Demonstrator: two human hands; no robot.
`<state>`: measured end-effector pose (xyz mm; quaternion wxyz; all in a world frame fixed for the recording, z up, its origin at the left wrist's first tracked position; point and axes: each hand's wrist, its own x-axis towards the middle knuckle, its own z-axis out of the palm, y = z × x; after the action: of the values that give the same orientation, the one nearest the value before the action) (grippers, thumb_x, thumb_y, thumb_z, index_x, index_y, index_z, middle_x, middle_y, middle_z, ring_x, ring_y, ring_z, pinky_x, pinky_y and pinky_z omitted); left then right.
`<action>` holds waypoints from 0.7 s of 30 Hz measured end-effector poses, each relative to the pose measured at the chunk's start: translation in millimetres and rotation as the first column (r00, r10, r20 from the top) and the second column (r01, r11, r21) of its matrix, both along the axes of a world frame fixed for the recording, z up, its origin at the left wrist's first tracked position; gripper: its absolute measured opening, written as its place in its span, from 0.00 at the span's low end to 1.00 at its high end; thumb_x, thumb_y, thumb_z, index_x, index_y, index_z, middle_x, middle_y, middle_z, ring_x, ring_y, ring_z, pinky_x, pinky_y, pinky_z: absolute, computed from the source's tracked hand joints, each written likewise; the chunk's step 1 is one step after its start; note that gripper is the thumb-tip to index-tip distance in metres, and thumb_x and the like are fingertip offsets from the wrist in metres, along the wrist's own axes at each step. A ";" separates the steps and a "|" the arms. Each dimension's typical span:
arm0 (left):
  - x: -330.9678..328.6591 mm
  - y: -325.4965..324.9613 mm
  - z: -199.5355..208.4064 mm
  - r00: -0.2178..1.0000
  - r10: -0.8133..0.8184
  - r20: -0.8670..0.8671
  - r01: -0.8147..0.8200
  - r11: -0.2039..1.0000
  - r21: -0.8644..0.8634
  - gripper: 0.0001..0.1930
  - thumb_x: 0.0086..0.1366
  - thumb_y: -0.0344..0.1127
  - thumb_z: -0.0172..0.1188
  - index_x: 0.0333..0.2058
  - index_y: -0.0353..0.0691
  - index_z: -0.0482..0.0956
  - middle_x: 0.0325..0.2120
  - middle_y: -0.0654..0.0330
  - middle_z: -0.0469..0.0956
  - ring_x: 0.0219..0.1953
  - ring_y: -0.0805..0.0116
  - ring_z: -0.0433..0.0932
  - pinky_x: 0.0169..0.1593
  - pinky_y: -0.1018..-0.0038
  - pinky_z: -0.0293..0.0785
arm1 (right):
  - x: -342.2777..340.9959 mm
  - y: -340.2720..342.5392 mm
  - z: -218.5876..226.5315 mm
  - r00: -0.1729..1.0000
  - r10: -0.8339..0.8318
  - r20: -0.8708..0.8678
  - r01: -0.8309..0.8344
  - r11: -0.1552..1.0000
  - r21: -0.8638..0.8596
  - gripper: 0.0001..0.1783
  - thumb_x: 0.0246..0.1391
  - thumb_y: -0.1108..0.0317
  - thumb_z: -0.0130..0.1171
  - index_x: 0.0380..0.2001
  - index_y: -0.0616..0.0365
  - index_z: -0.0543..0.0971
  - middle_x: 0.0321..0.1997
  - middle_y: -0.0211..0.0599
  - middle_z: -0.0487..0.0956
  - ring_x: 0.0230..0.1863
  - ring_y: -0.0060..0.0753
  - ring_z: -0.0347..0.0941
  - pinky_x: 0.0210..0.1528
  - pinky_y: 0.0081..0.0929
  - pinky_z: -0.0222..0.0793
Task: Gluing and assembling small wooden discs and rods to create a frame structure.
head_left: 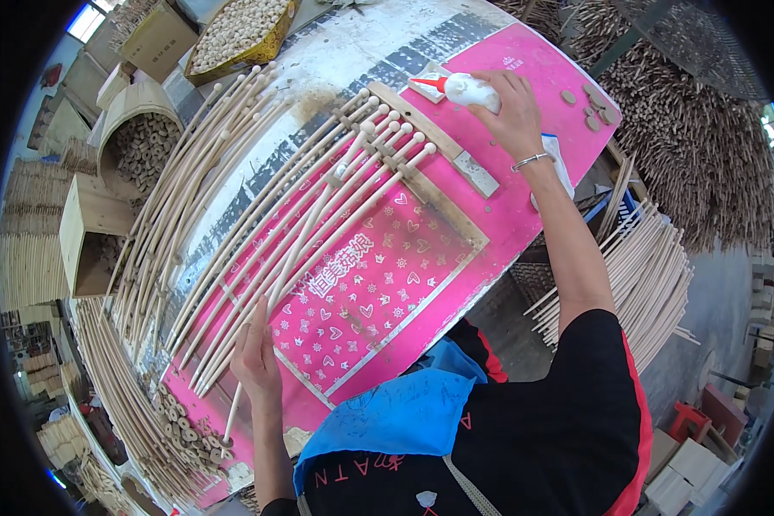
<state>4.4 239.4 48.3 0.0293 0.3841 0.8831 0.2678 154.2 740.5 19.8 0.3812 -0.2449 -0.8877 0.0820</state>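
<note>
The left hand (256,348) has its grip closed about a slim wooden rod (299,243), which slants across a row of similar ball-tipped rods (241,258) on the worktop (344,53). The held rod's ball end lies among the other ball ends, and its lower end extends past the hand, near a heap of wooden rings (183,430). The right hand (514,107) has its grip wrapped around a white bottle (473,92) with a red nozzle, tilted on its side over the pink sheet (494,53), the nozzle pointing left at a small pale block (423,83); whether they touch is hard to tell. A wooden strip (430,138) lies just beyond the ball ends. Small round discs (592,122) sit on the sheet's far right, while a yellow basket (256,55) of wooden balls stands at the worktop's far left.
</note>
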 end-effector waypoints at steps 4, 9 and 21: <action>-1.3 -1.9 -6.4 0.996 -0.022 -0.086 0.030 0.995 0.095 0.24 0.70 0.20 0.57 0.64 0.42 0.79 0.43 0.49 0.84 0.42 0.58 0.85 0.44 0.67 0.79 | 12.0 -17.9 -6.8 0.996 -0.048 -0.069 0.047 0.999 -0.020 0.27 0.43 0.67 0.74 0.51 0.51 0.83 0.48 0.38 0.81 0.51 0.47 0.74 0.58 0.42 0.70; -1.8 -1.3 -7.9 0.999 -0.024 -0.049 0.028 0.995 0.096 0.24 0.70 0.20 0.57 0.63 0.41 0.80 0.48 0.47 0.84 0.46 0.55 0.86 0.47 0.65 0.79 | 40.7 -50.3 -33.9 0.944 -0.284 -0.167 0.234 0.935 -0.267 0.28 0.47 0.64 0.75 0.53 0.52 0.82 0.51 0.41 0.81 0.55 0.48 0.75 0.60 0.42 0.69; 15.9 6.2 6.8 0.991 -0.092 -0.097 0.104 0.987 0.120 0.28 0.66 0.18 0.58 0.64 0.45 0.80 0.29 0.54 0.74 0.27 0.65 0.73 0.33 0.70 0.70 | 9.3 -170.0 5.6 0.843 0.176 -0.509 -0.520 0.021 -0.854 0.25 0.66 0.63 0.66 0.63 0.61 0.76 0.49 0.30 0.82 0.48 0.21 0.78 0.48 0.20 0.75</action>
<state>20.4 245.7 55.1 -0.0221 0.4401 0.8451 0.3028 163.5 570.4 25.4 0.2037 -0.1908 -0.5803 0.7651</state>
